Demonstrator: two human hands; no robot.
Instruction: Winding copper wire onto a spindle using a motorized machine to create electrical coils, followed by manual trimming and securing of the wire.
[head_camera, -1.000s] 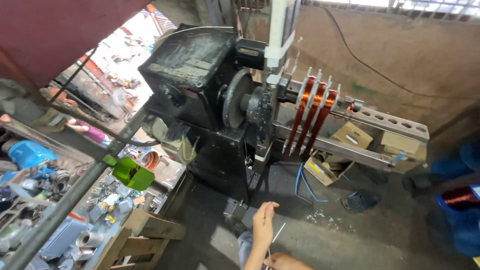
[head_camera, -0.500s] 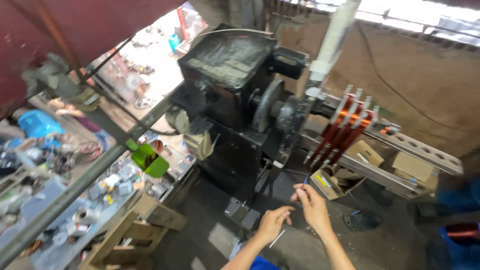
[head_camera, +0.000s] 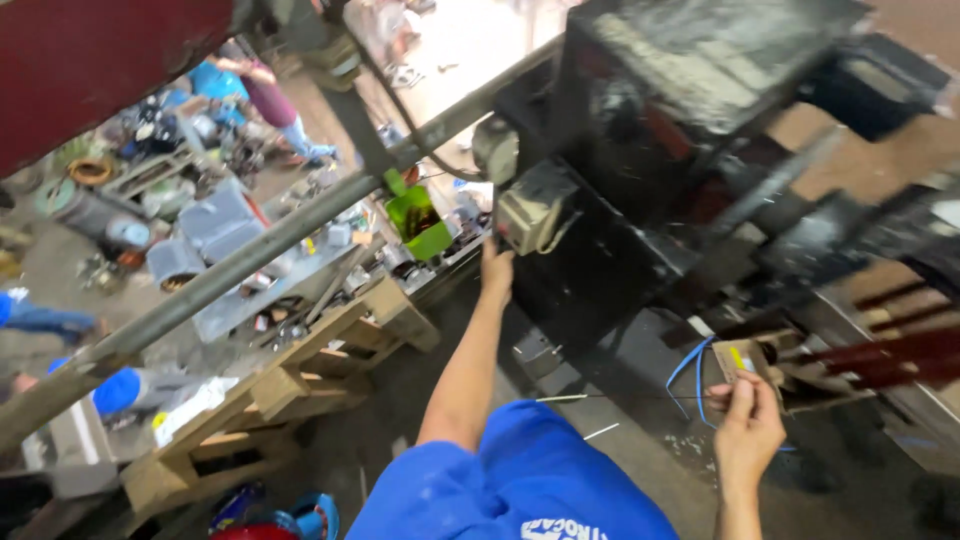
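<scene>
Green bin (head_camera: 422, 222), wooden pallet (head_camera: 290, 385)

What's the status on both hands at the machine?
Left hand up at the grey switch box. Right hand pinching a small card. Nothing blocking either.

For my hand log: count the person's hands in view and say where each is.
2. Left hand reaches up to the grey box on the black machine; right hand is low right, pinching a small card.

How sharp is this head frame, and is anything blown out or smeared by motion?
Head view: the black machine is motion-smeared, worst toward the right edge; the floor patch at top centre is overexposed; the left hand and right hand are soft but readable.
</scene>
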